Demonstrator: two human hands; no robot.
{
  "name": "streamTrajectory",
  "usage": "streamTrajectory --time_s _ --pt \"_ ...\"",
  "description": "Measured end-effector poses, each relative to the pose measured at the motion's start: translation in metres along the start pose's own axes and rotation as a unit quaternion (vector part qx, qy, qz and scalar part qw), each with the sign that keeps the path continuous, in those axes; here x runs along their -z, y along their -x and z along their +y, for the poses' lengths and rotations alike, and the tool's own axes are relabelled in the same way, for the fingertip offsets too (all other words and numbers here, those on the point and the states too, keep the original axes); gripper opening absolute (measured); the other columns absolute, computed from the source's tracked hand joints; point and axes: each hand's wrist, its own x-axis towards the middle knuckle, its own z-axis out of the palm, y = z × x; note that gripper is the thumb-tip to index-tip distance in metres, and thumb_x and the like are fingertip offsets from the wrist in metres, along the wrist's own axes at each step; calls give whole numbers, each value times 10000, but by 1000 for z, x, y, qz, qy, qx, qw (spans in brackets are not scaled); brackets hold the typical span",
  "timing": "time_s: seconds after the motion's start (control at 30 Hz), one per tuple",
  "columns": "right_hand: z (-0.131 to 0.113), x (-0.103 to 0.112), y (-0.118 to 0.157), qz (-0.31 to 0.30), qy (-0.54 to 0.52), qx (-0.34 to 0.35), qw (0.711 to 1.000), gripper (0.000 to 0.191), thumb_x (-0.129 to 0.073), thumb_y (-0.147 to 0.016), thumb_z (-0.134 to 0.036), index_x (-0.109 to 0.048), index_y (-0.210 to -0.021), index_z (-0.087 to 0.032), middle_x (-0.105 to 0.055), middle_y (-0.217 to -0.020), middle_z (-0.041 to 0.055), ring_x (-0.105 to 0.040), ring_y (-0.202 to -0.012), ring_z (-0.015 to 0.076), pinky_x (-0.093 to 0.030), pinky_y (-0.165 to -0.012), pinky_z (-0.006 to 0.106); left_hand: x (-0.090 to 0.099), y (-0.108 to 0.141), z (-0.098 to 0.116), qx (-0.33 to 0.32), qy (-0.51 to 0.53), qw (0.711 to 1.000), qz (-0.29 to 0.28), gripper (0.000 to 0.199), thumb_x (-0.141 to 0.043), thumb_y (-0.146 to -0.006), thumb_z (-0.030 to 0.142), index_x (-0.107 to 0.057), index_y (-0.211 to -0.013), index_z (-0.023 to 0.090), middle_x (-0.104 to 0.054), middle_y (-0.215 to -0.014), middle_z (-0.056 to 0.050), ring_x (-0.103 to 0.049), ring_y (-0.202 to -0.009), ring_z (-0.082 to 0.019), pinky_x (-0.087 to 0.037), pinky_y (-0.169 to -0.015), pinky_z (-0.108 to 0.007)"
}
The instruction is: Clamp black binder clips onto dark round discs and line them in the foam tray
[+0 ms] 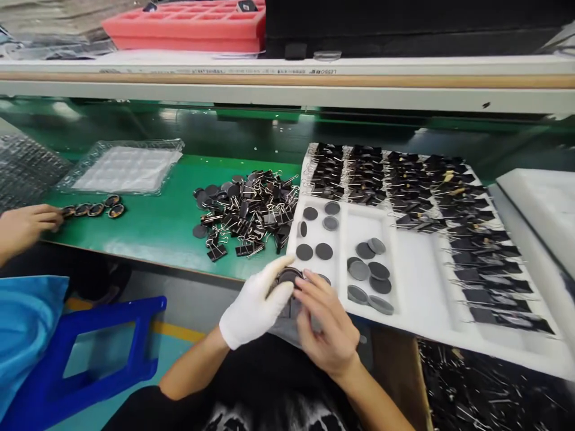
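Observation:
My left hand point(256, 305), in a white glove, is closed around a small round black part point(288, 276) with a raised rim. My right hand point(326, 320), bare, has its fingertips against the right side of the same part, fingers slightly bent. Just beyond the hands lies a white tray point(420, 275) with compartments. Dark grey discs point(324, 251) are in its left compartments, some overlapping. Rows of black binder clips point(368, 173) fill its back and right side. Left of the tray, a heap of loose binder clips point(251, 209) and discs covers part of the green table point(157, 221).
At far left another person's hand point(31, 224) is beside several round parts point(95, 209). Behind them lies a clear plastic tray point(126, 167). A blue stool point(90, 359) stands on the floor. A shelf above carries a pink foam tray point(188, 27). More clips fill a box point(489, 389) low at right.

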Motion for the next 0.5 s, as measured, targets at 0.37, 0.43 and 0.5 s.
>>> streamTrajectory --time_s 0.37,0.43,0.5 --pt "-8 12 -3 -9 -299 -389 871 230 -827 -862 -236 -804 -1071 -328 -736 -943 22 -683 -731 141 -620 -630 222 35 -7 -9 -289 -280 915 -31 655 -413 -1038 509 -299 -1577 155 -770 -941 -85 -712 -695 -216 -562 -658 -338" --pt "-8 11 -6 22 -340 -438 832 187 -836 -860 -281 -799 -1042 -311 -739 -903 25 -685 -707 139 -618 -600 215 66 -12 -14 -194 -347 917 38 613 -415 -1023 568 -449 -1496 179 -759 -949 -74 -712 -743 -211 -547 -701 -330" --pt "-10 9 -9 46 -387 -474 790 200 -828 -871 -341 -784 -1060 -291 -748 -894 40 -704 -724 157 -633 -607 239 99 -17 -24 -44 -460 877 131 519 -470 -1005 565 -607 -1327 182 -737 -944 -77 -704 -781 -220 -514 -707 -320"
